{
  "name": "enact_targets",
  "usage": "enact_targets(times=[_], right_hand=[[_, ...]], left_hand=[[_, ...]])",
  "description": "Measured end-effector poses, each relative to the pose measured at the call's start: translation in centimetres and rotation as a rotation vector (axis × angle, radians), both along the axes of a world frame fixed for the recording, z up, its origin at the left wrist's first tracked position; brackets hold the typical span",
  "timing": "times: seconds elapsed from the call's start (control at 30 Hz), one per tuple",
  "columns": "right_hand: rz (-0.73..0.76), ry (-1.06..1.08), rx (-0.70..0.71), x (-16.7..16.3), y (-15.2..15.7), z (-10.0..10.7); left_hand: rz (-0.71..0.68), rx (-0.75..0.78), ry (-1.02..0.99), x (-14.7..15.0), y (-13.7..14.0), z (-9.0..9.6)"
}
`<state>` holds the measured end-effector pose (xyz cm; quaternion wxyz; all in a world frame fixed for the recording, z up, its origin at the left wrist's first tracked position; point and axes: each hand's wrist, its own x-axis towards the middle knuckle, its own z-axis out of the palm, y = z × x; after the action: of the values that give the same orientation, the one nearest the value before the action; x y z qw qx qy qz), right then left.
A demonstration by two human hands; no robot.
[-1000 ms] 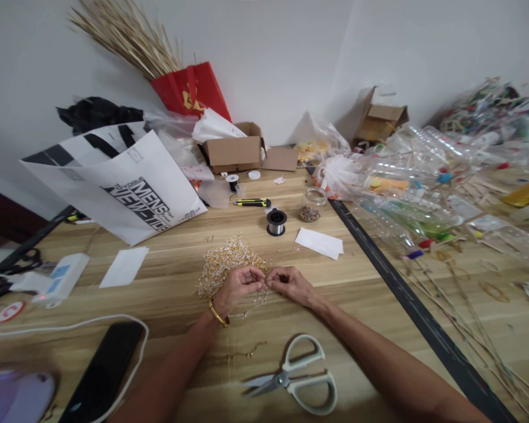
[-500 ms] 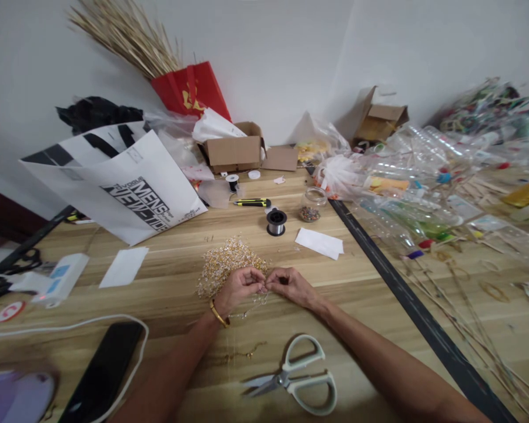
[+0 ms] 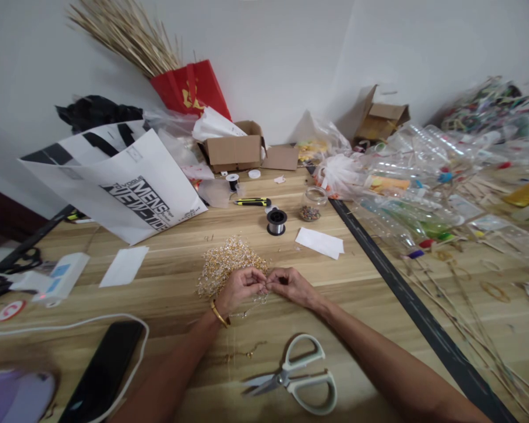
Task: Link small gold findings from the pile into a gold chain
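Note:
At the front edge of a pile of gold and clear beads point(image 3: 223, 261), my left hand point(image 3: 242, 288) is closed in a pinch, a gold bangle point(image 3: 219, 314) round its wrist. My right hand point(image 3: 293, 285) pinches too, its fingertips meeting those of the left. A thin beaded strand point(image 3: 247, 311) trails below the fingertips; the exact bit between them is too small to make out. Closer to me lie a short gold chain-like piece point(image 3: 247, 353) and scissors point(image 3: 286, 379) with pale handles, blades spread a little.
Beyond my hands are a wire spool point(image 3: 276, 222), a glass jar of beads point(image 3: 312, 205), a yellow-black utility knife point(image 3: 252, 202) and white paper point(image 3: 320, 242). A phone point(image 3: 103, 370) with a white cable lies left. Plastic bottles point(image 3: 423, 153) and thin sticks crowd the right, past a black strip point(image 3: 392, 296).
Both hands stay almost in place, fingertips together, with only a slight shift of the fingers. Everything on the table lies as before.

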<state>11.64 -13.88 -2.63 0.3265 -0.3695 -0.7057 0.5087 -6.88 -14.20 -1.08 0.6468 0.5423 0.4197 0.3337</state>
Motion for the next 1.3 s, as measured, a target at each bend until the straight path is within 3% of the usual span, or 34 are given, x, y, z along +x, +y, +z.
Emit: enact_targets(times=[0.6,0.8,1.17,1.3], right_hand=[[-0.038,-0.048,0.05,-0.19,-0.26,-0.11],[-0.013,-0.043,0.023,-0.04,-0.02,-0.55],[-0.018,-0.034,0.003,-0.1,-0.05,-0.53],[-0.029,-0.035,0.003,-0.13,-0.12,-0.52]], left_hand=[[0.025,0.017,0.025,0.15,-0.03,-0.11],[0.012,0.111,0.149,0.17,-0.17,0.41],[-0.01,0.079,0.254,0.22,-0.21,0.45],[-0.008,0.154,0.356,0.23,-0.34,0.48]])
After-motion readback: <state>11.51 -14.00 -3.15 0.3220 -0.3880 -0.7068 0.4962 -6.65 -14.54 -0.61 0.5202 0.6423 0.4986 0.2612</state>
